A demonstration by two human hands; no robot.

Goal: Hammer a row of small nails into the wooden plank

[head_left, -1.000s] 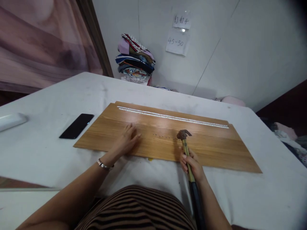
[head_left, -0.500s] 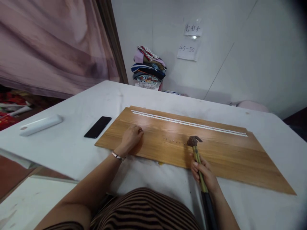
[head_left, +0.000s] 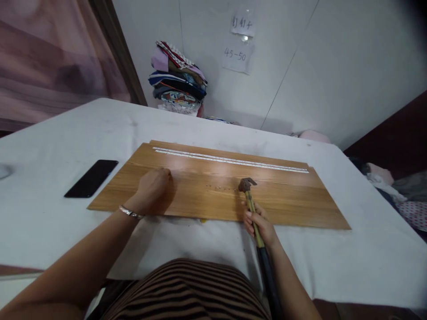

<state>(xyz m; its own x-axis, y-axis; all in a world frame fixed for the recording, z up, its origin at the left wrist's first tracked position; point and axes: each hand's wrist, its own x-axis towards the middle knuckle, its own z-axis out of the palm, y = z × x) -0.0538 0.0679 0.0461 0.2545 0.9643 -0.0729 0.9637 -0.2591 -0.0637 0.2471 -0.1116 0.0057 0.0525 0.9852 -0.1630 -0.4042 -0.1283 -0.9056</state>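
Note:
A long wooden board (head_left: 293,202) lies on a white-covered table (head_left: 50,213). My right hand (head_left: 260,226) grips a hammer (head_left: 249,198) by its handle, with the rusty head resting on the board beside a short row of small nails (head_left: 220,188). On the board's left part rests my left hand (head_left: 151,189), fingers curled under in a loose fist; whether they hold anything is hidden. It wears a bracelet at the wrist. Two white strips (head_left: 230,160) run along the board's far edge.
A black phone (head_left: 90,178) lies on the table left of the board. A pile of folded clothes (head_left: 178,80) leans on the wall behind. Two paper notes (head_left: 237,55) hang on the wall. More cloth lies at the far right (head_left: 383,178).
My left hand went from fingers stretched flat on the board to curled into a fist and slid a little left. The hammer stayed on the board. My head swung left, then back.

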